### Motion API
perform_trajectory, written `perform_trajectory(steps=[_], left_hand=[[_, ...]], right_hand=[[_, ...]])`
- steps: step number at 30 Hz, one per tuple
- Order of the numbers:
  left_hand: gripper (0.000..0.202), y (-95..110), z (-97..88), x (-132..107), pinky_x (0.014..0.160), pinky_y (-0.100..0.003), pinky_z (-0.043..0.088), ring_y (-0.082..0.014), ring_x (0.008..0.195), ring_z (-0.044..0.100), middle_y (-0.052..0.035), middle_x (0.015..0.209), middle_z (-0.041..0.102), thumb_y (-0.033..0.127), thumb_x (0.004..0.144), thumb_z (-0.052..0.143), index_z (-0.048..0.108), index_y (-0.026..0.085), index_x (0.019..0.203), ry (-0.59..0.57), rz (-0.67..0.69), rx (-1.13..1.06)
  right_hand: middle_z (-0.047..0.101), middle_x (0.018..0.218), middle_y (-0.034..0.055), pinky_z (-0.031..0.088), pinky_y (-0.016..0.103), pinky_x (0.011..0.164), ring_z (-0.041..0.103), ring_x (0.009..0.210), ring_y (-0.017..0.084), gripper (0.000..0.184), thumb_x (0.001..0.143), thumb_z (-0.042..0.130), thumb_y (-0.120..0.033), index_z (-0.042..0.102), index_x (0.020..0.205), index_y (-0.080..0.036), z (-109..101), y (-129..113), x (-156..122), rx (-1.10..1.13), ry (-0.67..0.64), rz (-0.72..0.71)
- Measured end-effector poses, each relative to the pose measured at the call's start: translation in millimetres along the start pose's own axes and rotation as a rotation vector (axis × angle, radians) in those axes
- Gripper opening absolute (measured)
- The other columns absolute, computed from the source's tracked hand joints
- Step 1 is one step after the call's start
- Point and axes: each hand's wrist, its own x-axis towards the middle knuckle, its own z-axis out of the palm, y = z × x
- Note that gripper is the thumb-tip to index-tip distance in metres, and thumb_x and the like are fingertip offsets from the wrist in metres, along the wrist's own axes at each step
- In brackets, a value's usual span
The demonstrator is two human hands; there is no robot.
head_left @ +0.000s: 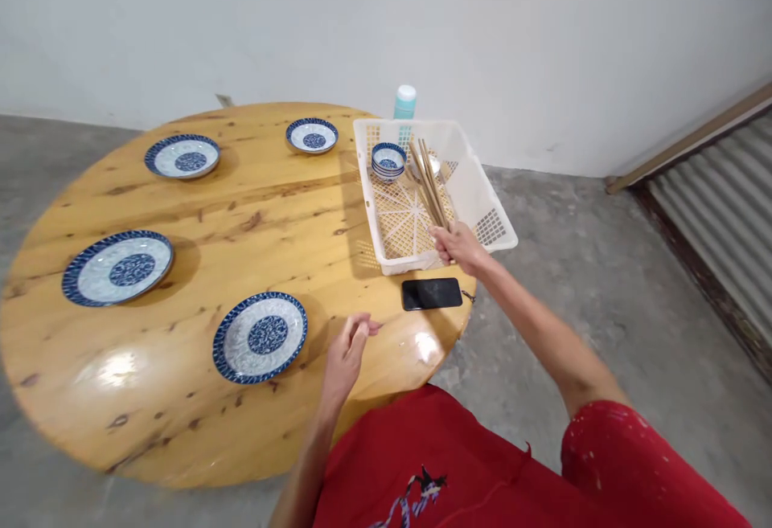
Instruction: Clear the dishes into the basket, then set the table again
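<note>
My right hand (459, 245) is closed around one end of a bundle of wooden chopsticks (429, 182). The chopsticks slant up and away over the white plastic basket (386, 265). Inside the basket, a stack of small blue-and-white bowls (388, 161) stands at the far left, and some shiny metal cutlery lies partly hidden behind the chopsticks. Over the table's near side, my left hand (346, 351) is empty, its fingers loosely bent and apart. Close to its left lies a blue-rimmed plate (268, 335).
Three more patterned plates, one at the left (121, 271), one at the back left (182, 157) and one at the back (312, 136), sit on the wooden table (241, 223). A black phone (432, 293) lies before the basket. Behind it stands a turquoise bottle (405, 102), near the wall.
</note>
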Motion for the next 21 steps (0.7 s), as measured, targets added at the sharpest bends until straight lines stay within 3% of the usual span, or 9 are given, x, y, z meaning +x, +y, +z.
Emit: perform_trajectory(steps=[4, 6, 9, 14, 18, 21], left_hand=[[0.042, -48, -4.2, -22, 0.094, -0.040, 0.052, -0.0255, 0.096, 0.070, -0.0098, 0.100, 0.073, 0.056, 0.087, 0.052, 0.062, 0.018, 0.102, 0.093, -0.150, 0.035], [0.046, -67, -4.7, -33, 0.095, -0.043, 0.052, -0.0266, 0.096, 0.071, -0.0101, 0.099, 0.074, 0.059, 0.086, 0.053, 0.062, 0.018, 0.104, 0.154, -0.231, 0.021], [0.049, -84, -2.8, -43, 0.095, -0.043, 0.053, -0.0270, 0.093, 0.072, -0.0097, 0.095, 0.075, 0.063, 0.083, 0.054, 0.063, 0.018, 0.102, 0.273, -0.333, 0.030], [0.051, -89, 2.3, -46, 0.090, -0.039, 0.056, -0.0262, 0.089, 0.073, -0.0082, 0.089, 0.075, 0.067, 0.081, 0.054, 0.064, 0.019, 0.097, 0.384, -0.354, 0.058], [0.049, -85, 6.5, -42, 0.088, -0.039, 0.056, -0.0252, 0.087, 0.073, -0.0080, 0.090, 0.074, 0.066, 0.081, 0.054, 0.063, 0.020, 0.097, 0.398, -0.340, 0.056], [0.050, -79, 7.3, -37, 0.088, -0.040, 0.056, -0.0264, 0.092, 0.072, -0.0092, 0.095, 0.074, 0.066, 0.081, 0.054, 0.063, 0.020, 0.098, 0.378, -0.333, 0.106]], right_hand=[[0.038, 0.041, -0.0070, 0.025, 0.019, 0.036, 0.034, 0.036, 0.006, 0.032, 0.088, 0.061, -0.023, 0.041, 0.063, -0.021, -44, 10, 62, -0.361, -0.031, 0.234], [0.040, 0.038, -0.0052, 0.026, 0.020, 0.037, 0.035, 0.036, 0.007, 0.030, 0.087, 0.059, -0.018, 0.044, 0.061, -0.019, -53, 15, 84, -0.524, -0.048, 0.313], [0.038, 0.034, -0.0042, 0.028, 0.021, 0.039, 0.034, 0.035, 0.008, 0.029, 0.089, 0.054, -0.015, 0.048, 0.060, -0.017, -54, 19, 106, -0.696, -0.057, 0.317], [0.037, 0.032, -0.0035, 0.037, 0.022, 0.042, 0.039, 0.034, 0.011, 0.030, 0.094, 0.051, -0.020, 0.057, 0.065, -0.013, -45, 38, 126, -0.760, -0.067, 0.351], [0.049, 0.038, 0.0037, 0.045, 0.025, 0.045, 0.052, 0.039, 0.016, 0.037, 0.095, 0.055, -0.033, 0.064, 0.069, -0.009, -44, 62, 136, -0.803, -0.121, 0.429], [0.057, 0.047, 0.0064, 0.049, 0.026, 0.050, 0.060, 0.047, 0.017, 0.035, 0.092, 0.063, -0.037, 0.067, 0.073, -0.008, -48, 73, 142, -0.815, -0.129, 0.372]])
